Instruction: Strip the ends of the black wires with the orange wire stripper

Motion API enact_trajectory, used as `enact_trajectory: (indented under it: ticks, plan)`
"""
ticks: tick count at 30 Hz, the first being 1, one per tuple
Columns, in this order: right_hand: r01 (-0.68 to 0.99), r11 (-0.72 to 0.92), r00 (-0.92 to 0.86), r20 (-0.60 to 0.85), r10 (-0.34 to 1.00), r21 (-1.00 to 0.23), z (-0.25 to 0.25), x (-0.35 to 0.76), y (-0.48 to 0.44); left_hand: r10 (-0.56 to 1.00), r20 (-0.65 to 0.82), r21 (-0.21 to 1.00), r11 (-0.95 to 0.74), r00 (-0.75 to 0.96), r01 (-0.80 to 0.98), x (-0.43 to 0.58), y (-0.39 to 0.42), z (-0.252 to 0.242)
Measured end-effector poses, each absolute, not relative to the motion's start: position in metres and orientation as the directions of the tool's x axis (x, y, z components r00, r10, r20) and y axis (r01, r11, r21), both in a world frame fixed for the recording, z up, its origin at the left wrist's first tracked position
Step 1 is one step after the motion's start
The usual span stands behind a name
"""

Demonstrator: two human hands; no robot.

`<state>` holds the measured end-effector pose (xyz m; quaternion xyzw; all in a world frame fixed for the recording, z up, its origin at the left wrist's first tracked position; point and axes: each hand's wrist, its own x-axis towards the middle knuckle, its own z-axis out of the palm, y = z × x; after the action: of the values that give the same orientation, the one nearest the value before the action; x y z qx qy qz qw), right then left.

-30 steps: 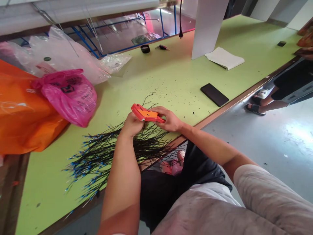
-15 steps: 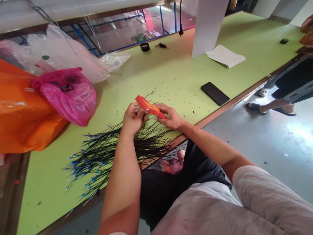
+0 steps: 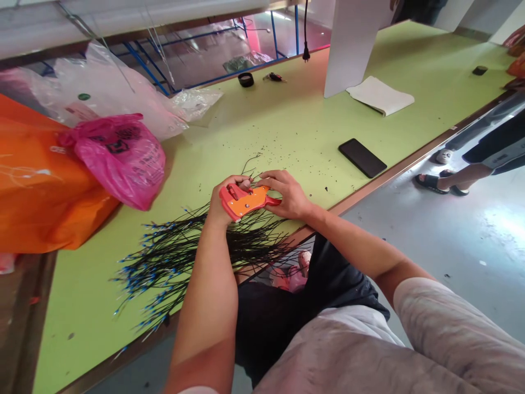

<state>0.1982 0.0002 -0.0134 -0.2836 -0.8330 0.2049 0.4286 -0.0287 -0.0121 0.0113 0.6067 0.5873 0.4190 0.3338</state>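
Note:
Both my hands hold a red and orange wire-stripping tool [image 3: 243,201] above the green table [image 3: 287,126]. My left hand [image 3: 225,203] is curled around the tool's head end. My right hand [image 3: 287,192] grips the handle end, fingers closed over it. Under my hands lies a spread bundle of thin black wires [image 3: 192,246] with blue tips fanned out to the left. One black wire end rises near my left fingers; whether it is in the tool I cannot tell.
A pink plastic bag [image 3: 118,156], an orange bag [image 3: 36,186] and clear bags [image 3: 115,93] sit at the left. A black phone [image 3: 362,157], white folded paper [image 3: 379,94] and a white post [image 3: 353,44] are to the right. Another person's legs [image 3: 459,175] stand beyond the table edge.
The tool has tipped from a flat, raised position to a lower one with its orange face toward me. My hands have closed in around it.

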Motion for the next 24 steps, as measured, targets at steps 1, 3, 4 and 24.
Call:
enact_trajectory:
  ticks: [1, 3, 4, 24]
  plan:
    - [0.343, 0.751, -0.475, 0.586, 0.657, -0.565, -0.012, 0.200, 0.002, 0.993, 0.103, 0.924, -0.072, -0.063, 0.376, -0.029, -0.012, 0.011]
    - [0.412, 0.722, -0.471, 0.548, 0.691, -0.555, -0.009, 0.203, 0.006, 0.989, 0.117, 0.961, -0.090, -0.088, 0.262, -0.028, -0.012, 0.011]
    - [0.439, 0.699, -0.459, 0.528, 0.715, -0.564, -0.008, 0.204, 0.009, 0.986, 0.137, 0.967, -0.112, -0.098, 0.229, -0.027, -0.012, 0.011]
    - [0.396, 0.579, -0.490, 0.369, 0.789, -0.712, -0.004, 0.192, 0.046, 0.952, 0.203, 0.976, -0.215, -0.228, -0.032, -0.024, -0.002, 0.001]
